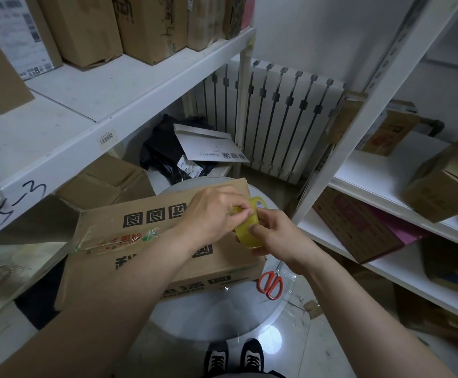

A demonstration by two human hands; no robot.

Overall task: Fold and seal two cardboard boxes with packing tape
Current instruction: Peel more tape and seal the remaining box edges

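Note:
A closed brown cardboard box [146, 236] with black printed characters lies on a round glass table [222, 317], an old strip of tape across its left part. Over the box's right end I hold a roll of yellowish clear packing tape [247, 227]. My right hand [276, 236] grips the roll from the right, thumb on its outer face. My left hand [211, 211] pinches at the roll's top edge with thumb and fingertips. Only one box sits on the table.
Red-handled scissors [270, 285] lie on the glass just right of the box. White shelving [86, 126] with cardboard boxes stands to the left, more shelves [386, 192] to the right. A radiator [276, 113] and a black bag with an envelope [208, 148] sit behind the table.

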